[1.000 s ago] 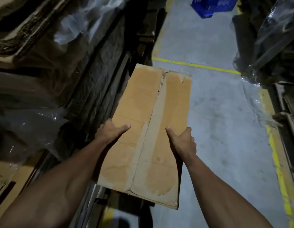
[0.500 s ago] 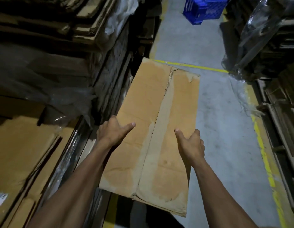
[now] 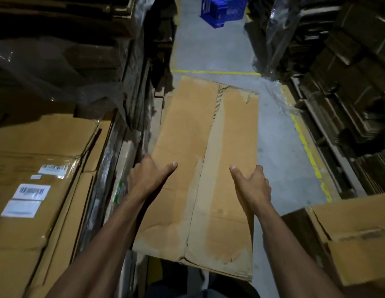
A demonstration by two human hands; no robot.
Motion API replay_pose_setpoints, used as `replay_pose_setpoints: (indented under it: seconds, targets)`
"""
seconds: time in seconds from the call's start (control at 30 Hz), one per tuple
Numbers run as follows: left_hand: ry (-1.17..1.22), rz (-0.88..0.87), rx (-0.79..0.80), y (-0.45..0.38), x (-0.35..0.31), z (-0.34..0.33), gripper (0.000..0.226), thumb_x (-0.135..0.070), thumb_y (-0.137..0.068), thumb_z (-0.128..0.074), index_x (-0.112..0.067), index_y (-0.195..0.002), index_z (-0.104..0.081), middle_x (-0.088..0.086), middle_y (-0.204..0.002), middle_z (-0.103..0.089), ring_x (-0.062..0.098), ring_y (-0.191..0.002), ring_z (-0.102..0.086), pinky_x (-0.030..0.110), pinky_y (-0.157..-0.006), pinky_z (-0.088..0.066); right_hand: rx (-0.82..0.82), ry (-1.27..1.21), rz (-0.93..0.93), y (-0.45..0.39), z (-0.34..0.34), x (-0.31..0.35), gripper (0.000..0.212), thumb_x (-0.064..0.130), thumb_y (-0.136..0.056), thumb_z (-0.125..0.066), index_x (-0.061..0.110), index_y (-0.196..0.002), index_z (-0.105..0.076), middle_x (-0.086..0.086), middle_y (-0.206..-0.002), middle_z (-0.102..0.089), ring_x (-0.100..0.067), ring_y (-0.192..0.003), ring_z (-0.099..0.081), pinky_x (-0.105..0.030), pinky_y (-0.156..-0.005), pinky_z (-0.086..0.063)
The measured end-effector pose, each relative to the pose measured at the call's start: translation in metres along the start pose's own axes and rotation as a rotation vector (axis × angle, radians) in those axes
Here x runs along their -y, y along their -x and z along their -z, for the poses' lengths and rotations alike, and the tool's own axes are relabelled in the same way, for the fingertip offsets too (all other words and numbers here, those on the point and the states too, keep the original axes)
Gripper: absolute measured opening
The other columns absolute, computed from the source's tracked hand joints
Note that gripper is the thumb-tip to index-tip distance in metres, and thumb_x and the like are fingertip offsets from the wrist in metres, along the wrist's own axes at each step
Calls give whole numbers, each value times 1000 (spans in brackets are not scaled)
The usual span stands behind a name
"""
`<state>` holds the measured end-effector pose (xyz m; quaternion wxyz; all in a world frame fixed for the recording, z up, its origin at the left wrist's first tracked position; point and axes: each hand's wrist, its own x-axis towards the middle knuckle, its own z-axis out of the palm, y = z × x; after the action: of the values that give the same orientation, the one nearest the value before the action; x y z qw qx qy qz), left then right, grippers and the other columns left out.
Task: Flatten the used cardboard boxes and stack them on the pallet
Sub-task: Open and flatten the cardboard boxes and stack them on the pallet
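Landmark: the flattened cardboard box (image 3: pixel 205 168), a long tan sheet held out in front of the person, above the grey floor (image 3: pixel 279 147) of an aisle.
Left hand (image 3: pixel 147 179): grasps the box's left long edge; thumb lies flat on the top face, fingers go under the edge and are hidden.
Right hand (image 3: pixel 252 186): grasps the box's right long edge the same way, thumb on top, fingers curled round the rim.
Box surface: a paler strip where tape once ran down the middle seam, with torn paper at the far end; near corner creased.
Near right of the box: an open brown carton (image 3: pixel 355 237), low in the corner, apart from the held sheet.
Left of the box: a stack of flat cartons (image 3: pixel 43 160) with white barcode labels (image 3: pixel 31 191), its edge just beside the left forearm.
Left and farther: dark piles of cardboard under clear plastic wrap (image 3: pixel 58 69).
Right of the box: a yellow floor line (image 3: pixel 309 155) and dim stacks of folded cardboard (image 3: pixel 346 87) behind it.
Beyond the box's far end: a yellow line across the aisle (image 3: pixel 226 72).
Farthest: a blue plastic crate (image 3: pixel 223 9) on the floor.
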<state>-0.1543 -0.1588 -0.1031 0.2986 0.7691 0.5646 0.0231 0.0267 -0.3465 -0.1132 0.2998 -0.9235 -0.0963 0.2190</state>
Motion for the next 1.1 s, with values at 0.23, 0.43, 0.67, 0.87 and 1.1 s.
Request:
replay_pose_setpoints:
  seconds: [0.23, 0.43, 0.67, 0.87, 1.1]
  targets:
    - [-38, -27, 2, 103, 19, -31, 76, -71, -80, -62, -9, -123, -55, 17, -123, -63, 37, -111, -59, 35, -73, -38, -5, -22, -12, 74, 25, -86, 76, 65, -91, -55, 11, -141, -37, -18, -133, -54, -40, -120, -51, -43, -89, -42]
    - [-50, -15, 17, 199, 48, -73, 76, -81, -72, -60, -13, -106, -61, 8, -100, -65, 36, -98, -62, 35, -70, -44, 43, -65, -13, 137, 48, -178, 82, 67, -88, -57, 12, -145, -35, -18, -134, -55, -41, -123, -51, -49, -97, -46]
    - [-11, 20, 74, 302, 75, -114, 63, -77, -75, -62, -17, -92, -55, 6, -91, -62, 29, -82, -57, 35, -67, -43, 79, -37, -75, 202, 72, -261, 82, 65, -88, -59, 12, -147, -37, -17, -139, -54, -40, -128, -49, -46, -100, -43]
    - [-68, 73, 194, 336, 118, -159, 74, -77, -78, -60, -10, -108, -54, 13, -108, -64, 36, -104, -61, 42, -83, -52, 111, 6, -179, 237, 47, -321, 88, 68, -87, -58, 14, -152, -32, -19, -143, -51, -41, -132, -45, -47, -104, -39]
    - [-47, 104, 267, 339, 212, -234, 82, -74, -80, -60, -7, -126, -52, 18, -125, -61, 39, -115, -57, 41, -86, -48, 208, 14, -277, 261, -33, -400, 81, 67, -82, -59, 23, -146, -36, -11, -137, -56, -38, -124, -51, -48, -103, -43]
